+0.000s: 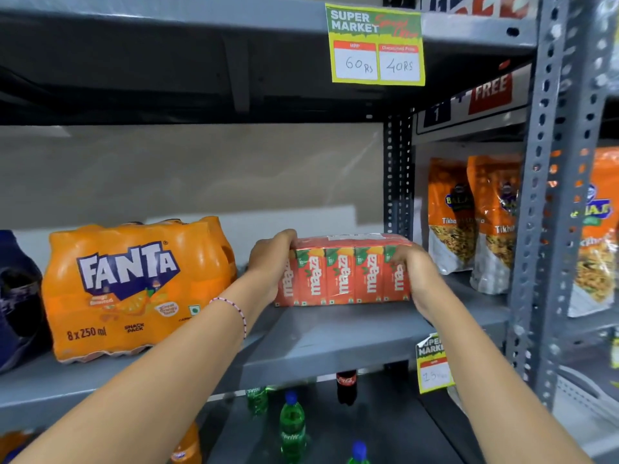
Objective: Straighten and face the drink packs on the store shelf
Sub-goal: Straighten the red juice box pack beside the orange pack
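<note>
Both hands clamp the Maaza carton pack (345,271), my left hand (271,262) curled round its left end, my right hand (413,274) round its right end; it sits mid-shelf (335,336), toward the right upright, labels out. Squaring step, I judge: next, pull it level with the front edge beside the Fanta pack (134,289). Dark pack (16,296) at left is cut off, unreadable.

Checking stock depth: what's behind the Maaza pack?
Above the Maaza pack, held at both ends by the left hand and right hand, only the bare back wall shows. The pack hides the shelf directly behind it.
</note>
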`<state>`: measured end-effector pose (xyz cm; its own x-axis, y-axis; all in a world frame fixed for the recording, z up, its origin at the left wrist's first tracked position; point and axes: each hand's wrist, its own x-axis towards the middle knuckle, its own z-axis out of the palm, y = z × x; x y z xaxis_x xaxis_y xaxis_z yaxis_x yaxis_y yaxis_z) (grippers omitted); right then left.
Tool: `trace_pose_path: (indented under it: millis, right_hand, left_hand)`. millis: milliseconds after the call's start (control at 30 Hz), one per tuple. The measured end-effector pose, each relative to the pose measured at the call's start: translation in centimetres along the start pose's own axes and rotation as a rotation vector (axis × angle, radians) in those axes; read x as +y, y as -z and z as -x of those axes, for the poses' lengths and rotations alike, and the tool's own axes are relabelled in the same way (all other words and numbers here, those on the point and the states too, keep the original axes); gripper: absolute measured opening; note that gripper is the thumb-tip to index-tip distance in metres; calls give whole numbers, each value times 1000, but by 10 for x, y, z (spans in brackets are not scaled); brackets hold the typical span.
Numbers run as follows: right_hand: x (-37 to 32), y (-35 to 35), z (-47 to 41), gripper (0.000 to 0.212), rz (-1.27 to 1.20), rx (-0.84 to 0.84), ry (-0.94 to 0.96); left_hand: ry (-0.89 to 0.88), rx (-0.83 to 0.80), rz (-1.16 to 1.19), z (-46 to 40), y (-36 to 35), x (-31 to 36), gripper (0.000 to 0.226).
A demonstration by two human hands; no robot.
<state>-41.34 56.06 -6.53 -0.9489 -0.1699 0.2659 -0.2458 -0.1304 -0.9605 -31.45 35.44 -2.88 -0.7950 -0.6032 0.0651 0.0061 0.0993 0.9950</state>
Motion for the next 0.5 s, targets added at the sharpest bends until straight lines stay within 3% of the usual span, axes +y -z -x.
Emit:
trace_pose_path:
  millis: [100,267,367,500]
  right_hand:
    - [-2,7,0,57,-43,-89,-13]
    - [8,6,12,83,-69,-114,41]
    - [8,7,24,84,-63,-155,58]
    - [6,4,35,64,-68,-162,73]
  left_hand:
    - [34,-1,-23,6,3,1,46]
    - [33,-51,126,20,12,-19,38]
    - [15,-77,198,29,21,-25,38]
    - [-51,-61,226,37,29,-31,40]
